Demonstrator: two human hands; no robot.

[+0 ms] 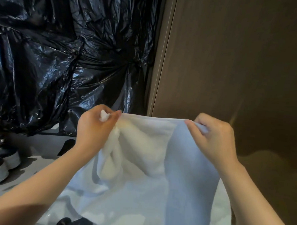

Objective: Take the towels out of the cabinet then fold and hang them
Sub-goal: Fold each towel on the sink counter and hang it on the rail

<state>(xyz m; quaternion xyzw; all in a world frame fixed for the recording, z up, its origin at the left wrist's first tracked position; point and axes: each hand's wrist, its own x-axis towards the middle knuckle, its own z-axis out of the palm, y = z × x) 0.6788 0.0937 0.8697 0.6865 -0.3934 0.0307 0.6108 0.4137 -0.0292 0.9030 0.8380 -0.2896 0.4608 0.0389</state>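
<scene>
**A:** Where is the towel at this point?

**B:** The white terry-cloth towel (pixel 149 165) hangs in the air directly in front of the tall brown wooden panel (pixel 235 65), held by its top edge. The left hand (pixel 94 126) has its fingers and thumb curled round a bunched corner. The right hand (pixel 213 134) pinches the other end of that edge between thumb and fingers. Neither hand is open at all.

**A:** Which way does it lie?

**B:** The held edge runs roughly level, left to right, across the foot of the panel. From there the cloth falls down and toward the person, so I judge the long axis runs top to bottom. The lower end is out of view, so I cannot confirm that.

**A:** How should the fold be done well?

**B:** I judge this is the squaring-up before the first fold. The left side is gathered into a twisted roll under the hand, while the right side hangs flat. I would let that bunch out, re-pinch at the true corner, draw the 2 hands apart until the edge is taut, then bring corner to corner. Hold it high, clear of the black-and-white shoes (pixel 0 165) on the floor, low and well left of the panel.
</scene>
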